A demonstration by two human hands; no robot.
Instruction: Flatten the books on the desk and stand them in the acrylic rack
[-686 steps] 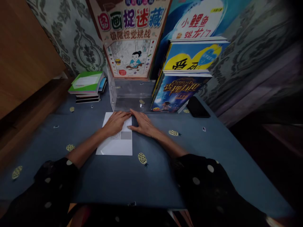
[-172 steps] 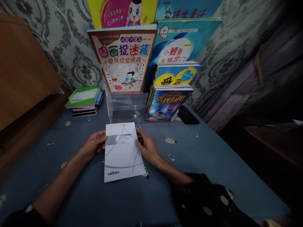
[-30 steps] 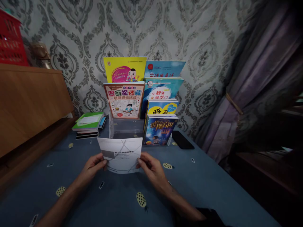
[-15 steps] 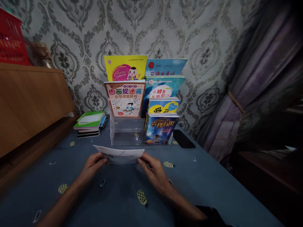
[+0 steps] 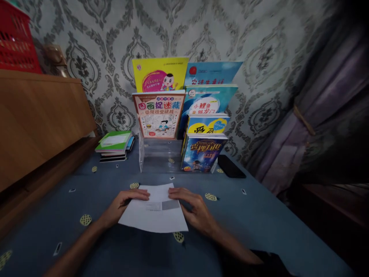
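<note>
A white sheet of paper [image 5: 155, 219] with a grey printed patch is held between both hands above the tablecloth. My left hand [image 5: 123, 202] grips its left edge, fingers lying over the top and the thumb hidden beneath. On the opposite edge, my right hand [image 5: 193, 206] is closed in the same way. Beyond the paper stands a clear acrylic book rack [image 5: 158, 163]. In its left half are a yellow book [image 5: 160, 75] and a brown-bordered picture book [image 5: 161, 119]; the lower left tiers hold nothing. Its right half carries several books, a dark blue one [image 5: 203, 154] frontmost.
A small stack of books and booklets [image 5: 113, 146], green on top, lies left of the rack. Right of it rests a flat black object [image 5: 232, 166]. A wooden cabinet [image 5: 43, 123] with a red basket [image 5: 19, 42] borders the left; a curtain [image 5: 288, 130] hangs at right.
The paper has tilted from nearly edge-on to showing its broad printed face. Both hands have turned so their fingers lie over it. The view has shifted slightly, moving the rack rightward and up.
</note>
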